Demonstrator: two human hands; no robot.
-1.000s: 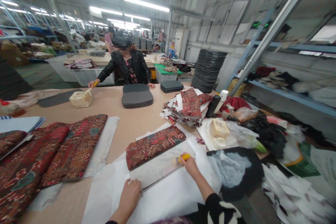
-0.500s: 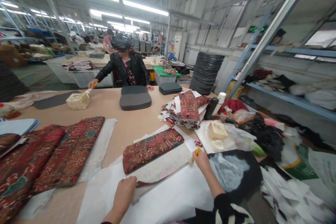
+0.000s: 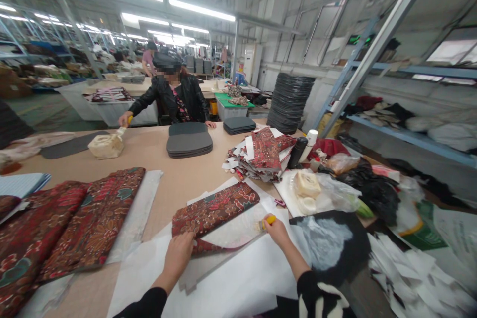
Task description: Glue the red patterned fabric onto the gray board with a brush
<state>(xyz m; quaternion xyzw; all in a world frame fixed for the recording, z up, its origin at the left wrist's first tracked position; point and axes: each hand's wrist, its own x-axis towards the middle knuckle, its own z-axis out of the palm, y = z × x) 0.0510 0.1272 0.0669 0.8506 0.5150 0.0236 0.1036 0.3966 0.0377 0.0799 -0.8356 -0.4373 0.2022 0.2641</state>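
Observation:
A piece of red patterned fabric (image 3: 214,207) lies half over a glue-smeared grey panel (image 3: 238,231) on white paper (image 3: 242,278). My left hand (image 3: 179,254) presses on the fabric's near edge, folding it over the panel. Fingers of my right hand (image 3: 275,228) are closed round a small yellow-handled brush (image 3: 265,221) at the panel's right end.
A person in a black jacket works across the table beside stacked grey pads (image 3: 189,143) and a glue tub (image 3: 101,145). More patterned fabric (image 3: 74,223) lies at left, a pile of cut pieces (image 3: 263,155) and plastic bags (image 3: 328,194) at right.
My left hand slid forward onto the fabric's edge and folded it up over the panel. My right hand swung the brush out to the right and back to the panel's end.

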